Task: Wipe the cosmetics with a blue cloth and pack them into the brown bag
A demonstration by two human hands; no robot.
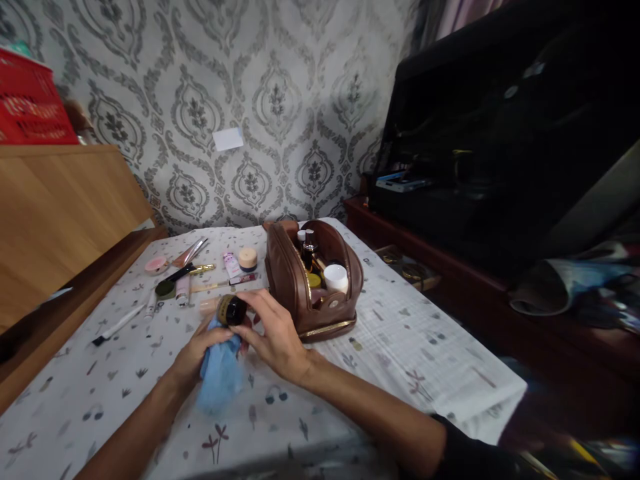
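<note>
A small jar with a dark shiny lid and a gold-brown side is held between my two hands, tipped on its side. My left hand is closed around a light blue cloth, which presses against the jar and hangs below it, slightly blurred. With fingers and thumb, my right hand grips the dark end of the jar. Just beyond my right hand stands an unzipped brown toiletry bag, with a white-lidded jar and a dark bottle inside.
Cosmetics lie left of the bag: a cream-lidded jar, a pink compact, a pink tube, a dark green round item and a white-handled brush. A wooden panel borders the left, a large black screen the right.
</note>
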